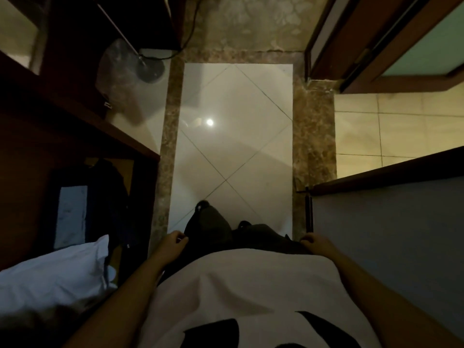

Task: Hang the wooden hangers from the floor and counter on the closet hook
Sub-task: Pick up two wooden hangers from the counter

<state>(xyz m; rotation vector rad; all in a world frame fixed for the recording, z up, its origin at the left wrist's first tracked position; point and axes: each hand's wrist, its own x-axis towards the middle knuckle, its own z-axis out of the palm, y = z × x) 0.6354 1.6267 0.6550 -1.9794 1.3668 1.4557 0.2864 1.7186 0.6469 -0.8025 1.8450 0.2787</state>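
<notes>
No wooden hanger shows in the head view. My left hand [174, 243] hangs at my left hip with fingers loosely curled and nothing in it. My right hand [313, 242] hangs at my right hip the same way, holding nothing. Between them are my dark trousers and my shoes [211, 217] on the white tiled floor [233, 116]. The dark wooden closet [75, 121] stands at my left; its hook is hidden from view.
A white pillow [55, 270] lies at the lower left beside a dark bag [100, 197] in the closet's open compartment. A round lamp base [150, 69] with a cable sits at the far left. A doorway [376, 41] opens at the upper right; a grey wall [389, 234] flanks my right.
</notes>
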